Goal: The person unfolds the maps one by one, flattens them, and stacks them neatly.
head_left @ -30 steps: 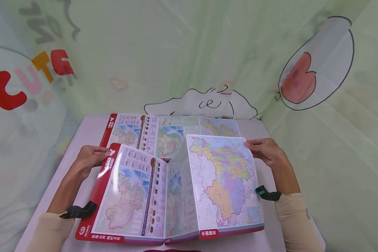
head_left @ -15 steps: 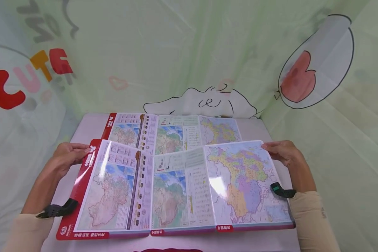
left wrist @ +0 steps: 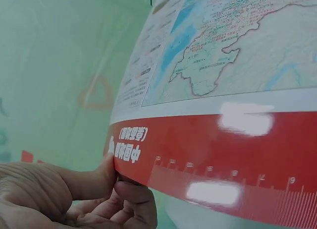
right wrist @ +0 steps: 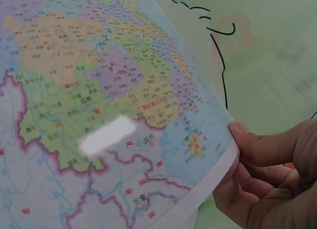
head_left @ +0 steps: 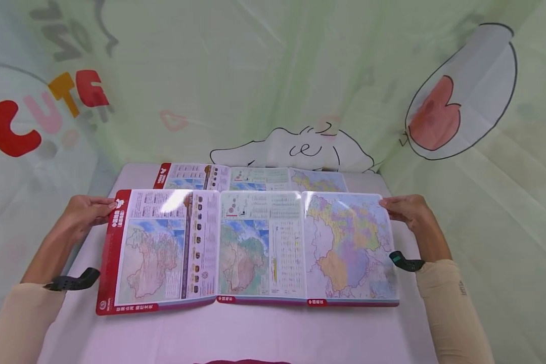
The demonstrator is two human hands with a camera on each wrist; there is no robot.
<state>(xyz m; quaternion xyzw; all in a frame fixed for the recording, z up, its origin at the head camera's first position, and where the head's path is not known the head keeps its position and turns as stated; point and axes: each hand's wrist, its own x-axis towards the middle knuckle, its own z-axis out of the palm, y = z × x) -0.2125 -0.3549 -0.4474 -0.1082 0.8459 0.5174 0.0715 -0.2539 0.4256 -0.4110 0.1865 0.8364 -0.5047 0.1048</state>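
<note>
A glossy folding map [head_left: 263, 247] with three panels and a red left edge is spread open between the two hands, upside down in the head view. My left hand [head_left: 85, 215] pinches its far left corner, thumb on top; the left wrist view shows that hand [left wrist: 94, 194] at the red border [left wrist: 208, 149] with a printed ruler. My right hand [head_left: 407, 208] pinches the far right corner. In the right wrist view, the thumb of that hand [right wrist: 270, 169] lies on the map's colourful panel [right wrist: 114, 90], fingers beneath. Shallow bends show at the panel folds.
A second, similar map [head_left: 259, 176] lies unfolded behind on the pale table [head_left: 255, 333], partly covered by the held one. Printed curtains [head_left: 200, 76] hang around the table. Dark wrist straps [head_left: 75, 280] are on both arms.
The hands have moved apart and the folded map has opened out nearly flat across three panels. Since half a second ago it has shifted away from the body, covering more of the map behind.
</note>
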